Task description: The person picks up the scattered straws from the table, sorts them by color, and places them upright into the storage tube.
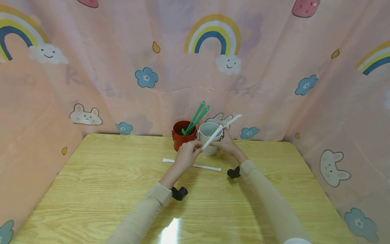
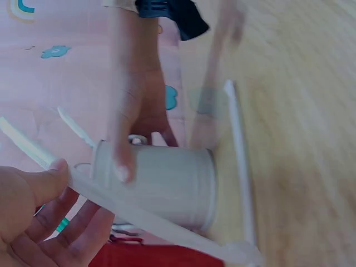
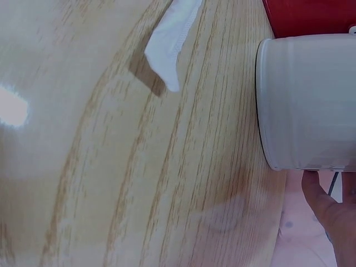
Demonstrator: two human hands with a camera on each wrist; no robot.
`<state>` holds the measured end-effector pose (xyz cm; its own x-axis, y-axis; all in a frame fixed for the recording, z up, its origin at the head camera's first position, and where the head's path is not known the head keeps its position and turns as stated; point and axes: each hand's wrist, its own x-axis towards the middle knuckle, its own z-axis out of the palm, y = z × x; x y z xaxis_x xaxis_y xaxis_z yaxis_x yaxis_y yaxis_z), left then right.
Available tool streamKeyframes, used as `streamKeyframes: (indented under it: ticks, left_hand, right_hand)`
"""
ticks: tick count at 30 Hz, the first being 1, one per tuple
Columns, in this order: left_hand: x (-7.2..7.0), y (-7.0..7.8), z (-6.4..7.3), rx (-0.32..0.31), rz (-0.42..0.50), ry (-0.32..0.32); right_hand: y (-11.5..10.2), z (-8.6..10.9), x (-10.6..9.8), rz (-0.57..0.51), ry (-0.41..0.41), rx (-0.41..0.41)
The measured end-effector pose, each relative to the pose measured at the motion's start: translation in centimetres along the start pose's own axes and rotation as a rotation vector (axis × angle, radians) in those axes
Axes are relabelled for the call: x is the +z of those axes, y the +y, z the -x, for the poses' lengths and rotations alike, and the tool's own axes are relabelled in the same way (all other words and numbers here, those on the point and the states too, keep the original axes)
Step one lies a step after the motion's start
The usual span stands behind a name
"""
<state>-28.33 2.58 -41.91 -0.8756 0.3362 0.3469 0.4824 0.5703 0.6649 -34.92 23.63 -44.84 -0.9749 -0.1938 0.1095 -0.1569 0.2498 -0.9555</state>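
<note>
My left hand (image 1: 186,156) pinches a white paper-wrapped straw (image 1: 211,137) between thumb and fingers, slanting across the front of a white bucket (image 1: 208,149). In the left wrist view the held straw (image 2: 150,219) crosses before the bucket's side. My right hand (image 1: 226,144) grips the bucket at its right side, thumb on the near wall (image 2: 167,178) and other fingers partly hidden behind. A second white straw (image 1: 234,119) leans out over the bucket's rim. Another wrapped straw (image 1: 207,167) lies on the table, partly covered by my left hand in the head view.
Touching or close to the white bucket on its left stands a red bucket (image 1: 179,144) with green sticks (image 1: 198,118) leaning out. A patterned pink curtain (image 1: 170,101) hangs behind the wooden table (image 1: 106,183). Black wrist devices (image 1: 179,193) show beside both sleeves.
</note>
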Motion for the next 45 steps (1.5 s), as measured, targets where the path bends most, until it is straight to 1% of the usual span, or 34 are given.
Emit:
streamKeyframes:
  ticks: [6, 9, 17, 22, 26, 28, 33, 37, 41, 45]
  left_hand:
    - [-0.3, 1.4, -1.3, 0.027, 0.041, 0.033]
    - [-0.5, 2.1, -1.8, 0.039, 0.054, 0.04]
    - [-1.5, 4.1, -3.0, 0.087, 0.054, 0.062]
    - [-2.0, 5.1, -3.9, 0.111, 0.082, 0.103]
    - [-2.4, 5.8, -4.7, 0.138, 0.077, 0.136]
    - [-2.6, 6.0, -5.1, 0.149, 0.07, 0.15]
    - [-3.2, 6.4, -6.3, 0.157, 0.081, 0.193]
    - [-3.4, 6.1, -7.0, 0.133, 0.109, 0.23]
    - [-3.2, 5.7, -7.2, 0.108, 0.134, 0.25]
    - [-2.6, 5.3, -7.4, 0.118, 0.134, 0.267]
  right_hand:
    - [2.2, -1.0, -0.2, 0.015, 0.004, 0.008]
    - [2.0, -0.9, -0.2, 0.024, 0.002, 0.012]
    - [2.0, -1.0, -0.4, 0.034, -0.011, 0.016]
    - [1.9, -1.1, -0.4, 0.051, -0.007, 0.001]
    - [1.7, -1.1, -0.3, 0.055, -0.007, -0.028]
    - [1.7, -1.1, -0.2, 0.054, -0.009, -0.027]
    - [1.8, -1.2, -0.1, 0.04, 0.001, -0.005]
    - [1.9, -1.3, -0.2, 0.038, 0.011, -0.02]
    - [1.6, -1.2, -0.2, 0.031, 0.003, -0.019]
    - [0.5, -0.7, -0.1, 0.019, -0.018, -0.007]
